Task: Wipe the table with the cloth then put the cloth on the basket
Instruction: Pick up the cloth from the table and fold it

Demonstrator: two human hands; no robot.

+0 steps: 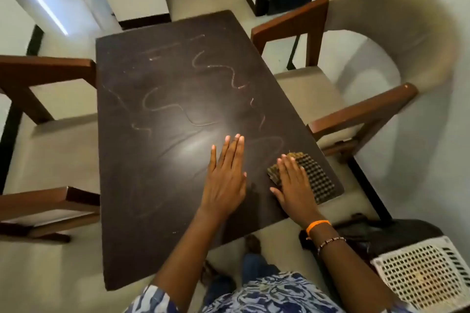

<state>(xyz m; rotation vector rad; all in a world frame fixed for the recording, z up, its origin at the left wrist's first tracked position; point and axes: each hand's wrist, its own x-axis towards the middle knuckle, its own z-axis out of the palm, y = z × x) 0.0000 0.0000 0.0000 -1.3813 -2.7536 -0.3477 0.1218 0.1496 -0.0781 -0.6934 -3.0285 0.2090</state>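
A dark brown table (162, 134) carries wavy pale dust streaks across its top. A folded checked cloth (316, 178), brown and yellowish, lies near the table's right edge. My right hand (292, 183) lies flat on the cloth's left part with straight fingers. My left hand (226, 173) rests flat on the bare tabletop just left of the cloth, fingers straight and spread a little. A white perforated plastic basket (427, 272) stands low at the right, beside my right forearm, and is partly cut off by the frame.
Wooden armchairs with beige cushions flank the table, one on the left (45, 150) and one on the right (356, 79). A dark stool or seat (381, 234) sits under the basket. My legs and a foot (251, 244) show below the table's near edge.
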